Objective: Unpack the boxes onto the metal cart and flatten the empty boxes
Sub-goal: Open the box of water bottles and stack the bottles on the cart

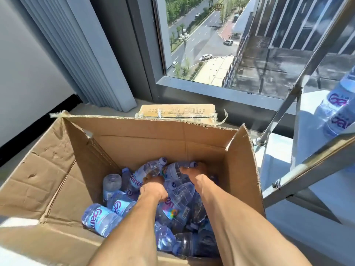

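Inside the open cardboard box [146, 143], left hand [153, 191] and right hand [196, 173], each grip clamped on a water bottle [146, 172].

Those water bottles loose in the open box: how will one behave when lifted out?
The water bottles look full, so probably heavy for their size. Smooth round plastic may slip in the grip and roll once laid down, as they lie jumbled in the cardboard box. Thin walls likely dent slightly.

Water bottles [123, 204] are lying inside the open cardboard box [57, 169]; the metal cart [307, 166] is standing right, a flattened box [178, 112] lying behind.
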`<state>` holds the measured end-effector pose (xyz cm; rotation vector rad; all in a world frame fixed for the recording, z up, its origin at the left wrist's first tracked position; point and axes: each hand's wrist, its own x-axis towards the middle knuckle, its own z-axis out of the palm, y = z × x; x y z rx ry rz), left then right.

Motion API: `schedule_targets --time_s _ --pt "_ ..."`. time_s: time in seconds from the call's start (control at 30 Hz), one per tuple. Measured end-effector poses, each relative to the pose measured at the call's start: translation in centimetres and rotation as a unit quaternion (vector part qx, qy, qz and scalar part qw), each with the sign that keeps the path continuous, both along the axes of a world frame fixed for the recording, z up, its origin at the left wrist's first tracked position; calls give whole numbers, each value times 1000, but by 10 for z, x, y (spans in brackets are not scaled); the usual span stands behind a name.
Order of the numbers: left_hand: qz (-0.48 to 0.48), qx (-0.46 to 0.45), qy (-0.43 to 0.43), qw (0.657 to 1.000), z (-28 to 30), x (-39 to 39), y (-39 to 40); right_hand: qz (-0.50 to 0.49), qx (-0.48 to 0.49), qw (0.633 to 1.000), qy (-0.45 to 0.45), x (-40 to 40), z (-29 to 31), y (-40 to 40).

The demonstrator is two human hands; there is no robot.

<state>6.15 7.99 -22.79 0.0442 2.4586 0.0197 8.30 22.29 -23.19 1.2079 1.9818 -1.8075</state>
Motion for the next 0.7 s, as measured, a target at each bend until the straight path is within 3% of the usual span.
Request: schedule_targets --time_s 0.1,0.2,0.27,0.4,0.47,0.63,0.7 --pt "109 135 68 983 -18 30 -24 -87 34 995 35 7 -7 -17" --pt "247 254 85 931 -19 33 -37 -148 8 988 53 14 -1 -27" --pt "375 359 97 849 -10 31 -45 -190 -54 976 94 20 8 -28" --pt "569 501 131 639 16 34 -71 -255 -103 950 152 30 44 -19" --pt "581 564 98 578 30 35 -76 -288 -144 939 118 31 62 -13" --pt "524 699 5 486 97 48 -44 -299 -298 891 165 38 123 -19" --pt "501 706 -53 498 123 58 -25 -255 -336 895 147 50 141 -22"
